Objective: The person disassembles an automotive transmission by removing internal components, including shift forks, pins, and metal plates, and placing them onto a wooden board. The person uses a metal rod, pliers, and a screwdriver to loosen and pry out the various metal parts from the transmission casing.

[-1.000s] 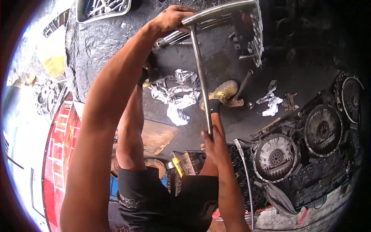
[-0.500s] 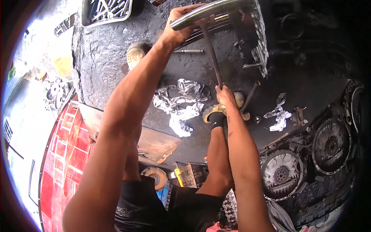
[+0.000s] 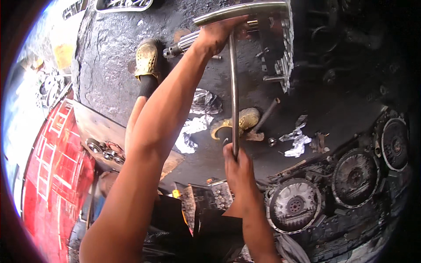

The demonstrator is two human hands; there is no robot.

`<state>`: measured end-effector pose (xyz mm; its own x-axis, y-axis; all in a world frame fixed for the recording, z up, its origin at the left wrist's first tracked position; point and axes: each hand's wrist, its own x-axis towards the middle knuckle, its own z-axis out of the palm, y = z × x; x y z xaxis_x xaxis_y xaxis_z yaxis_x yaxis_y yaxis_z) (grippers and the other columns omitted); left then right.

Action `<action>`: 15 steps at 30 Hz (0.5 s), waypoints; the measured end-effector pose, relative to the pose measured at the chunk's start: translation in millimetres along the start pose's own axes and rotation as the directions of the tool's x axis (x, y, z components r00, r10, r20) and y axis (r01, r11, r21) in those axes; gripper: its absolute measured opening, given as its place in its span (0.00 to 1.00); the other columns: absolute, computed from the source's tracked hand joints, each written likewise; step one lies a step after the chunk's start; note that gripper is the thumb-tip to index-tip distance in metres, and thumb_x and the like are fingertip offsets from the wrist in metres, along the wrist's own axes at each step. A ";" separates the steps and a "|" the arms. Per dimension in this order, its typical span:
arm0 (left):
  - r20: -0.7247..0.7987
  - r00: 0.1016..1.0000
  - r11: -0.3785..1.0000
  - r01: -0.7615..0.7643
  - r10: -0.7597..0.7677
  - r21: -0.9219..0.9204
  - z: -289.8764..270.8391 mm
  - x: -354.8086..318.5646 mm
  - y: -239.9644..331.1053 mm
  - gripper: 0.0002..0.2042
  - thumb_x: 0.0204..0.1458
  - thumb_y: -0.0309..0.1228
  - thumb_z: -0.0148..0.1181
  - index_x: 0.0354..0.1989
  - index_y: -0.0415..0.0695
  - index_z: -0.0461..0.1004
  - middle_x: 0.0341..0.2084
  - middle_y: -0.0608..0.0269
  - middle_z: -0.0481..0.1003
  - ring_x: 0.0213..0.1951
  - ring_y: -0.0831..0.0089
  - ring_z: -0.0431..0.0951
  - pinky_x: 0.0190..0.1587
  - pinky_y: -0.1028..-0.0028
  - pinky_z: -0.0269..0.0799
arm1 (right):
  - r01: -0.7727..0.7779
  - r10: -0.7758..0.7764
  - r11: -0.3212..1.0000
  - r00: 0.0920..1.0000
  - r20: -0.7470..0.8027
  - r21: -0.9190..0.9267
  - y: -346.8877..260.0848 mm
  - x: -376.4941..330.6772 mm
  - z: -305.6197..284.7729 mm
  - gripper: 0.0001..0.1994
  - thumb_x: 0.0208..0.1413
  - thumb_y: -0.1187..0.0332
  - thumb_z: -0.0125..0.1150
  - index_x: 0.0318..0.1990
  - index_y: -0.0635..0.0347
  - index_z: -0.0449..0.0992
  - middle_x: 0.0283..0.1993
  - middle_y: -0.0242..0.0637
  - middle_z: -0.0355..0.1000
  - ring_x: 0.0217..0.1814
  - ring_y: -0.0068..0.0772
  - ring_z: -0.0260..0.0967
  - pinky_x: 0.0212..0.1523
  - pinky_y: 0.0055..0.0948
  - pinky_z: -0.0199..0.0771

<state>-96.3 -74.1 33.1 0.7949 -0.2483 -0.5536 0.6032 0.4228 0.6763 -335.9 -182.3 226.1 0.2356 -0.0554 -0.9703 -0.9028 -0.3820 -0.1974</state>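
Observation:
My right hand [image 3: 238, 166] is wrapped round the lower end of a long metal bar [image 3: 234, 92]. From there the bar runs up to my left hand [image 3: 219, 34], which is closed just below a curved steel rail [image 3: 241, 12]. The rail and the hand itself hide what its fingers grip. A silver tool with a ridged body [image 3: 186, 42] sticks out to the left of that wrist. To the right, the rail meets a dark metal part with a toothed edge [image 3: 287, 52].
Yellow clogs [image 3: 148, 57] are on my feet on the oily floor. Crumpled foil-like sheets [image 3: 298, 139] and a short pipe [image 3: 266, 115] lie nearby. Engine blocks with round flywheel ends [image 3: 294, 205] line the right. A tool tray [image 3: 125, 8] sits at the far left.
My right hand has come down toward me with the bar, which now stands nearly straight. The view has shifted, and my left foot and the ridged tool show more fully.

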 end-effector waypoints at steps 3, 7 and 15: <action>-0.026 1.000 0.998 -0.002 0.001 -0.069 -18.5 -1.4 -12.2 0.06 0.54 0.29 0.57 0.31 0.38 0.72 0.18 0.61 0.72 0.17 0.70 0.72 0.22 0.71 0.72 | 0.023 -0.029 0.964 0.999 0.019 0.264 -18.1 -62.5 3.0 0.07 0.59 0.67 0.53 0.41 0.60 0.67 0.25 0.38 0.65 0.25 0.29 0.63 0.26 0.28 0.61; -0.113 0.981 0.964 0.129 -0.158 -0.232 7.4 -10.7 -10.2 0.07 0.54 0.24 0.56 0.39 0.36 0.75 0.27 0.58 0.74 0.21 0.71 0.72 0.26 0.69 0.79 | 0.004 0.002 0.987 0.999 -0.039 0.159 -17.6 -73.7 -4.7 0.04 0.61 0.73 0.51 0.38 0.53 0.62 0.19 0.22 0.54 0.14 0.10 0.47 0.14 0.14 0.46; -0.226 0.973 0.967 0.005 0.055 0.255 -29.4 -48.9 -14.9 0.16 0.49 0.36 0.64 0.42 0.37 0.76 0.22 0.63 0.74 0.20 0.78 0.71 0.20 0.75 0.71 | -0.288 0.305 0.941 0.950 -0.073 0.179 45.7 17.5 37.3 0.07 0.59 0.66 0.56 0.30 0.54 0.67 0.17 0.21 0.57 0.13 0.13 0.52 0.14 0.18 0.50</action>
<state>-146.0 -42.6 35.8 0.7913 -0.0218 -0.6110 0.6037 0.1858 0.7752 -386.5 -166.3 194.9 -0.0253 -0.2364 -0.9713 -0.9816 -0.1782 0.0689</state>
